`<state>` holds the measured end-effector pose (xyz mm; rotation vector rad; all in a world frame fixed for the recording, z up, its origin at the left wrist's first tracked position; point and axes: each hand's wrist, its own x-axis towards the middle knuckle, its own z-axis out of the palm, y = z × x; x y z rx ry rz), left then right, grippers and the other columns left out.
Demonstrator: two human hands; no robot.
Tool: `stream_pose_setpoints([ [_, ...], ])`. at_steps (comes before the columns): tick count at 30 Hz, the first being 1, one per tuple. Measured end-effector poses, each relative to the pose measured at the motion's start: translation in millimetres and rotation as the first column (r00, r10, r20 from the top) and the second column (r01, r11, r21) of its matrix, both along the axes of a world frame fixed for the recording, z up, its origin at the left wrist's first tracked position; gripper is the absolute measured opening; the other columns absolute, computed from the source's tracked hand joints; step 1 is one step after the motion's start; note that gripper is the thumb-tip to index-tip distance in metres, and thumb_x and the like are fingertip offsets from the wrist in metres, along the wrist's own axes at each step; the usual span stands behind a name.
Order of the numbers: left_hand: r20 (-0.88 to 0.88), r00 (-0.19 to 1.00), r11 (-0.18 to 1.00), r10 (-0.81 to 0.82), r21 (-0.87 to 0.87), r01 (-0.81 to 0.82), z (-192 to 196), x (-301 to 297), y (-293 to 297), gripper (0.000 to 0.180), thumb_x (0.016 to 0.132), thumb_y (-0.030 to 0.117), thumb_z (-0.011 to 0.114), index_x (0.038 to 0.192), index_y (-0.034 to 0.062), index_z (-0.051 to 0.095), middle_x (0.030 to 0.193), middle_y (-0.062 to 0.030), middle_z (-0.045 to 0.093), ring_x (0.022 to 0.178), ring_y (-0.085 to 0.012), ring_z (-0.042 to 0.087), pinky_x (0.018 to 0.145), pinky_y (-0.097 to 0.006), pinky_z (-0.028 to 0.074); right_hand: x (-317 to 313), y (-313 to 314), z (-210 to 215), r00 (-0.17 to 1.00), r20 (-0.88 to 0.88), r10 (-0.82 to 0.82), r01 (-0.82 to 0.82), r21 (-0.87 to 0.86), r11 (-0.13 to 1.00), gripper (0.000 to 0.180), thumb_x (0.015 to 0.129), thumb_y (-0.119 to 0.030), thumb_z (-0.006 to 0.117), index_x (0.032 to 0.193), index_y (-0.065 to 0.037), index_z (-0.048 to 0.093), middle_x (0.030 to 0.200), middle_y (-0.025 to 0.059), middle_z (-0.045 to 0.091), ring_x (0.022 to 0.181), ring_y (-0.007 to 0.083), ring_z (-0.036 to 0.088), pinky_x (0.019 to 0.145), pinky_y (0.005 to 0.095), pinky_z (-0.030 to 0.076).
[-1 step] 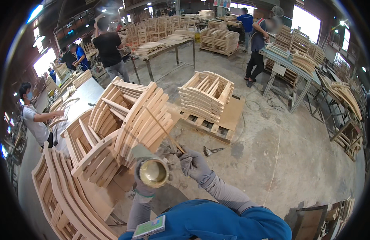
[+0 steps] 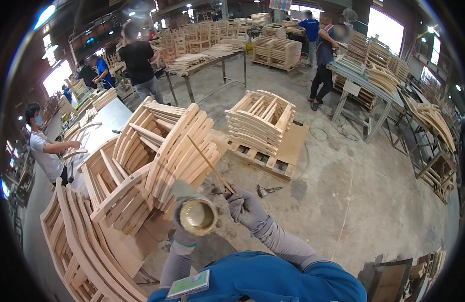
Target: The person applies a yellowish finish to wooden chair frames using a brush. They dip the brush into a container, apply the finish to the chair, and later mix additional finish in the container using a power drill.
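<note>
Cup edging rightward while both gloved hands keep their grasp

The cup (image 2: 197, 233) is sitting slightly farther right than in the earlier frame, and the thin wooden stick (image 2: 209, 162) is shifting a little the same way; the whole view is sliding slightly too, so part of this is probably head movement; the grasps are looking unchanged, so the work with cup and stick is seemingly staying at the same stage.

To the left of the left hand, curved wooden parts (image 2: 74, 221) are standing in a bundle; ahead of and left of that hand, wooden frames (image 2: 169, 146) are leaning in a large stack; the left hand (image 2: 181, 240) is gripping the cup, whose open mouth is facing the camera and showing a pale, glossy content.

Just right of the cup, the right hand (image 2: 248, 210) is pinching the stick near its lower end, which the fingers are hiding; the upper end is pointing forward and left across the stack, though whether it is touching is impossible to tell; ahead of the right hand, more frames (image 2: 257, 121) are resting on a pallet (image 2: 265, 165); just beyond that hand, a dark tool (image 2: 267, 191) is lying on the floor (image 2: 323, 216).
</note>
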<state>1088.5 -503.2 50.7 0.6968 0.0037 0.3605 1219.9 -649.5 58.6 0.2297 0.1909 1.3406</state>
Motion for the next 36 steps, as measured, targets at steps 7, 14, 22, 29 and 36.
stream_pose_setpoints([
  [7,0.274,0.937,0.479,0.215,0.807,-0.346,58,22,8,0.044,0.073,0.015,0.074,0.108,0.0,0.053,0.102,-0.0126,0.062,0.092,-0.0226,0.063,0.082,-0.036,0.053,-11,-28,61,0.918,0.278,-0.283,0.301,-0.022,0.954,0.021,0.092,-0.015,0.052,0.103,0.003,0.053,0.074,0.0068,0.056,0.064,0.0116,0.06,0.054,0.0208,0.053],
  [14,0.038,0.996,0.988,0.078,0.128,-0.083,44,2,65,0.041,0.078,0.006,0.067,0.114,0.0001,0.047,0.109,-0.0153,0.057,0.099,-0.0232,0.06,0.083,-0.037,0.053,-5,-60,125,-0.129,0.946,-0.296,0.933,0.217,0.288,0.014,0.086,-0.005,0.058,0.098,0.002,0.057,0.09,0.0131,0.063,0.068,0.0119,0.061,0.059,0.0247,0.053],
  [22,0.268,0.918,0.339,0.294,0.868,-0.362,33,-22,89,0.072,0.061,0.01,0.084,0.119,0.001,0.041,0.116,-0.0152,0.052,0.102,-0.0229,0.058,0.088,-0.034,0.05,-58,-10,152,-0.94,0.34,0.024,0.292,0.767,0.572,0.024,0.07,-0.004,0.075,0.092,-0.005,0.065,0.088,0.0086,0.064,0.072,0.0205,0.064,0.059,0.0283,0.05],
  [29,0.415,0.875,0.14,0.249,0.879,-0.456,58,-39,85,0.069,0.065,0.009,0.081,0.12,0.0004,0.041,0.114,-0.0146,0.055,0.105,-0.024,0.057,0.09,-0.035,0.051,-72,2,151,-0.974,0.218,-0.068,0.117,0.732,0.671,0.024,0.066,-0.006,0.078,0.086,-0.004,0.065,0.085,0.0091,0.062,0.072,0.0189,0.062,0.058,0.0272,0.049],
  [36,0.347,0.885,0.412,0.31,0.79,-0.454,41,-26,92,0.062,0.069,0.015,0.078,0.118,-0.0022,0.043,0.112,-0.0169,0.057,0.103,-0.0281,0.058,0.089,-0.036,0.049,-75,18,124,-0.941,-0.332,0.066,-0.125,0.52,0.845,0.031,0.075,-0.01,0.058,0.106,-0.006,0.055,0.094,0.0117,0.056,0.075,0.0226,0.058,0.059,0.03,0.05],
])
